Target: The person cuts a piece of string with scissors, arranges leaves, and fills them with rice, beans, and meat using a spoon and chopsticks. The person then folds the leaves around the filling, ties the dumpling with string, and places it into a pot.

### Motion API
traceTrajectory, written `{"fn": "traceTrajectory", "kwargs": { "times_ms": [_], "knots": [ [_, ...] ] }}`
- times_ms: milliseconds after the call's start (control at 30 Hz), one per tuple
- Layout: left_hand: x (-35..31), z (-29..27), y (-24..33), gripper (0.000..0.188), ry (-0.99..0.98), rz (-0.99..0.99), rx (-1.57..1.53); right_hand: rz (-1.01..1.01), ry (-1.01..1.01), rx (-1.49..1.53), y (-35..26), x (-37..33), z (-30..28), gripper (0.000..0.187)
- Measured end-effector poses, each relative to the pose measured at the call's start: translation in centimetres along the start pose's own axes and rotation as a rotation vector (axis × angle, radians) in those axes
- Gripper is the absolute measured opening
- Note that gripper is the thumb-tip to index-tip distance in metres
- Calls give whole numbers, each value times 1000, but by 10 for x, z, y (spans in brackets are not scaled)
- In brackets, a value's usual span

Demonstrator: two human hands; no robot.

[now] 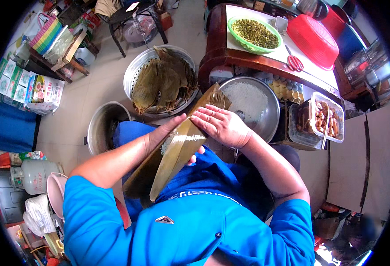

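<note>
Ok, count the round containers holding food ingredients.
3: a green plastic basket of beans on the table, a metal basin of white rice below it, a perforated steamer tray of leaves left.

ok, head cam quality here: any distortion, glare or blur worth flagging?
Head view: strong fisheye, the dark wooden table edge bows and the corners go black. Lighting is soft and even daylight, mild glare on the round steel bowl of white rice. Centre is sharp: left hand, right hand and the long green folded leaves read clearly. The lower right rim smears out.
</note>
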State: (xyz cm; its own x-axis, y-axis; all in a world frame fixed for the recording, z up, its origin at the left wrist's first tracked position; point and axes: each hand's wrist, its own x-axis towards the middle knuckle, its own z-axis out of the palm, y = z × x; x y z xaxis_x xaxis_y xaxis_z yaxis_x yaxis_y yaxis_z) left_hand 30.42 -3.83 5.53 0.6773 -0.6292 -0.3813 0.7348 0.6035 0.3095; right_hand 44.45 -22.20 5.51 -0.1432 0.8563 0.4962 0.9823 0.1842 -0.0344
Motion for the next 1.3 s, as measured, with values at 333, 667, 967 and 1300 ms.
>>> {"fn": "traceTrajectory", "kwargs": {
  "times_ms": [333, 667, 967, 1300],
  "knots": [
    [11, 11, -2, 72, 12, -20, 15, 0, -50, 27, -1, -4, -15, 38],
    [16, 11, 7, 52, 55, -102, -14, -24, -31, -19, 3, -11, -11, 33],
    [21, 6, 12, 45, 93, -210, -88, -58, 129, 11, 1, -7, -10, 15],
    [12, 9, 7, 44, 76, -217, -58, -59, 120, 10, -1, -15, -15, 19]
  ]
}}
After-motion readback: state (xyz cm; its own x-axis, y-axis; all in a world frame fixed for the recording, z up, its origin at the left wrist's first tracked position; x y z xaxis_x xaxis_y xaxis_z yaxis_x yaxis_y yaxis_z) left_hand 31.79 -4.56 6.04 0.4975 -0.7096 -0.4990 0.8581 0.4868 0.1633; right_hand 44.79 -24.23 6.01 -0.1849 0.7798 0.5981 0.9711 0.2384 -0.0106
